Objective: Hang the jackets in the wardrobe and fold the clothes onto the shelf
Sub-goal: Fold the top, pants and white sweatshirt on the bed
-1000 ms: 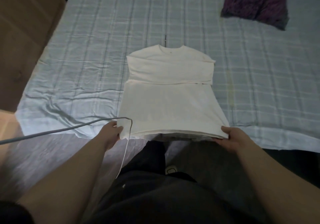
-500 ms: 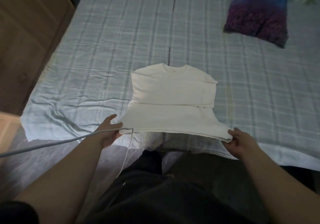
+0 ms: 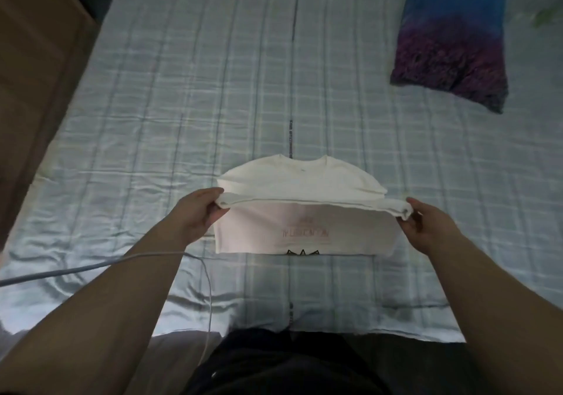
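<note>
Head view: the bed (image 3: pixel 213 89) fills most of the frame, covered by a pale blue checked sheet. Its near edge runs across the bottom of the frame just in front of the person's dark trousers (image 3: pixel 274 364). Its left edge runs along a wooden cabinet (image 3: pixel 36 59). Bare sheet lies on the left, on the far side and on the right of the garment. A blue-to-purple pillow (image 3: pixel 451 44) lies at the far right, well apart from the garment. A grey cable (image 3: pixel 91 268) crosses the near left part of the sheet under the left forearm.

The white T-shirt (image 3: pixel 301 181) lies at the centre of the bed, with its round neckline toward the far side. Its lower part is raised off the sheet and turned toward the neckline. The exposed underside shows a faint reversed print and small black marks at the crease, which rests on the sheet.

The left hand (image 3: pixel 198 214) grips the left corner of the raised hem, fingers curled under the cloth and thumb on top. The right hand (image 3: pixel 426 227) pinches the right corner. The hem spans level between both hands, above the shirt's chest area.
</note>
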`<state>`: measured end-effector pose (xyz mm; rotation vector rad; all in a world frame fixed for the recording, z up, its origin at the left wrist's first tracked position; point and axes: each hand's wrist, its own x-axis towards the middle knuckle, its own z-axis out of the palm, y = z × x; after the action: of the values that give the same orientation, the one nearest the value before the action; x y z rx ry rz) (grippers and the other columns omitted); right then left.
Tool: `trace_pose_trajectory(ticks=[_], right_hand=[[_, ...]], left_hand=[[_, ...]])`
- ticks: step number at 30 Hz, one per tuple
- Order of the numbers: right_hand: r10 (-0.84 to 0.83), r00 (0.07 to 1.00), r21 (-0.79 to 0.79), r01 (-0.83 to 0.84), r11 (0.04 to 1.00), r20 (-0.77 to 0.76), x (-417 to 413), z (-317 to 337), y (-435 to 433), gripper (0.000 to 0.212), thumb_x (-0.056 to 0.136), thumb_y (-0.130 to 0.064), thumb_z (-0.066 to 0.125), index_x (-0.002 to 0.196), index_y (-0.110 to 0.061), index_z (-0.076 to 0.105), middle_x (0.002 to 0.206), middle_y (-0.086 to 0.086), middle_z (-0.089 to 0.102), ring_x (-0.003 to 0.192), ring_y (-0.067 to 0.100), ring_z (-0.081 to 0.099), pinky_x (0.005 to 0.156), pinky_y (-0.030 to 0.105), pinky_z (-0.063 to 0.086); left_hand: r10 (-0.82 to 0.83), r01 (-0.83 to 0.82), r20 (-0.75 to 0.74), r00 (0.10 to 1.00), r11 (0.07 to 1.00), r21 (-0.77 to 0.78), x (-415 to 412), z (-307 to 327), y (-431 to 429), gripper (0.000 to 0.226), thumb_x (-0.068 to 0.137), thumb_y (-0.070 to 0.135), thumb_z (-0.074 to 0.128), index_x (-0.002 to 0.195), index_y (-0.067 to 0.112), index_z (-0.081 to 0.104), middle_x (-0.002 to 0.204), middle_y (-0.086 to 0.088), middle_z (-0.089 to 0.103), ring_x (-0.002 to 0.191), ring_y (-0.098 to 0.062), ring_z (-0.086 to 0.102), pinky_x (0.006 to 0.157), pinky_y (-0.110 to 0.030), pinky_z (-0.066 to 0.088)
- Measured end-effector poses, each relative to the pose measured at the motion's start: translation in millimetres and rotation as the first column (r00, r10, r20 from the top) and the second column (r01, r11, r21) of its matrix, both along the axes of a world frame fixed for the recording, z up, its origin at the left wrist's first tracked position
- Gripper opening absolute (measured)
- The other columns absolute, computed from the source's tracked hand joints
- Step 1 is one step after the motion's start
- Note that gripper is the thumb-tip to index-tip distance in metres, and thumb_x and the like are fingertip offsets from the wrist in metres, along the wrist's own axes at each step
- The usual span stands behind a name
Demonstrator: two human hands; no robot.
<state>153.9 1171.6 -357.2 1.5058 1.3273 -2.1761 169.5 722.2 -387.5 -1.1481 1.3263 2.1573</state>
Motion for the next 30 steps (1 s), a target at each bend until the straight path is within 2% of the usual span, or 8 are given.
trace_pose_trajectory(ticks=[6, 14, 17, 21, 23, 26, 28, 30], right_hand=[[-0.101, 0.995, -0.029, 0.102, 0.994, 0.024, -82, -59, 4, 0.016, 0.097, 0.002, 0.046, 0.101, -0.004, 0.061, 0.080, 0.018, 0.072, 0.062, 0.024, 0.073, 0.052, 0.033, 0.059], [-0.069, 0.996, -0.111, 0.075, 0.991, 0.059, -154, -189, 22, 0.019, 0.097, 0.000, 0.041, 0.082, -0.001, 0.054, 0.073, 0.010, 0.047, 0.045, 0.012, 0.052, 0.047, 0.024, 0.054], [-0.069, 0.997, -0.045, 0.070, 0.997, 0.025, -157, -215, 18, 0.021, 0.100, -0.012, 0.041, 0.106, 0.002, 0.056, 0.081, 0.013, 0.058, 0.057, 0.017, 0.064, 0.056, 0.030, 0.060], [0.201, 0.972, 0.382, -0.141, 0.913, -0.120, -137, -224, 1, 0.049, 0.097, -0.014, 0.051, 0.144, -0.022, 0.040, 0.105, 0.010, 0.069, 0.095, 0.023, 0.068, 0.091, 0.036, 0.056], [0.506, 0.862, 0.697, -0.355, 0.623, -0.012, -112, -219, -6, 0.049, 0.096, -0.024, 0.053, 0.143, -0.029, 0.041, 0.117, -0.001, 0.068, 0.105, 0.017, 0.065, 0.099, 0.032, 0.049], [0.716, 0.682, 0.869, -0.435, 0.234, 0.149, -61, -207, -9, 0.041, 0.097, -0.010, 0.049, 0.137, -0.018, 0.049, 0.129, -0.003, 0.057, 0.107, 0.009, 0.055, 0.097, 0.015, 0.036], [0.724, 0.659, 0.910, -0.399, 0.110, 0.202, -26, -204, -4, 0.038, 0.089, -0.007, 0.048, 0.127, -0.006, 0.053, 0.122, 0.012, 0.055, 0.104, 0.021, 0.052, 0.094, 0.024, 0.038], [0.597, 0.755, 0.891, -0.431, 0.141, 0.271, 6, -203, 4, 0.040, 0.082, -0.011, 0.051, 0.121, -0.002, 0.053, 0.116, 0.018, 0.053, 0.103, 0.027, 0.050, 0.092, 0.037, 0.042]], left_hand=[[0.100, -0.108, 0.093, 0.991, 0.990, 0.085, -83, -52, 13, 0.009, 0.094, 0.003, 0.058, 0.095, 0.002, 0.067, 0.096, -0.021, 0.069, 0.080, -0.027, 0.076, 0.068, -0.037, 0.063], [0.046, -0.051, 0.106, 0.993, 0.998, 0.048, -146, -159, 24, 0.012, 0.099, 0.015, 0.050, 0.099, 0.019, 0.061, 0.100, -0.012, 0.075, 0.096, -0.023, 0.070, 0.080, -0.035, 0.052], [0.099, -0.096, 0.088, 0.991, 0.995, -0.037, -148, -185, 35, 0.013, 0.101, 0.014, 0.046, 0.103, 0.018, 0.059, 0.104, -0.013, 0.070, 0.093, -0.024, 0.066, 0.081, -0.037, 0.053], [0.070, -0.094, -0.095, 0.993, 0.956, -0.278, -131, -200, 46, 0.043, 0.098, 0.000, 0.051, 0.138, 0.014, 0.045, 0.115, -0.009, 0.065, 0.098, -0.020, 0.064, 0.093, -0.038, 0.051], [-0.218, 0.068, -0.186, 0.958, 0.804, -0.591, -107, -203, 50, 0.047, 0.094, -0.001, 0.051, 0.140, 0.009, 0.046, 0.120, -0.002, 0.063, 0.107, -0.016, 0.060, 0.099, -0.037, 0.046], [-0.702, 0.200, -0.038, 0.711, 0.253, -0.947, -59, -206, 55, 0.053, 0.089, 0.009, 0.046, 0.142, 0.006, 0.049, 0.144, -0.004, 0.050, 0.135, -0.021, 0.045, 0.114, -0.036, 0.034], [-0.783, 0.191, 0.046, 0.621, 0.093, -0.977, -32, -209, 53, 0.055, 0.086, 0.005, 0.046, 0.141, 0.006, 0.050, 0.150, -0.012, 0.045, 0.144, -0.028, 0.034, 0.121, -0.037, 0.024], [-0.759, 0.222, 0.122, 0.639, 0.030, -0.975, -7, -211, 47, 0.055, 0.084, 0.004, 0.048, 0.138, 0.006, 0.053, 0.147, -0.015, 0.048, 0.143, -0.032, 0.036, 0.122, -0.035, 0.020]])
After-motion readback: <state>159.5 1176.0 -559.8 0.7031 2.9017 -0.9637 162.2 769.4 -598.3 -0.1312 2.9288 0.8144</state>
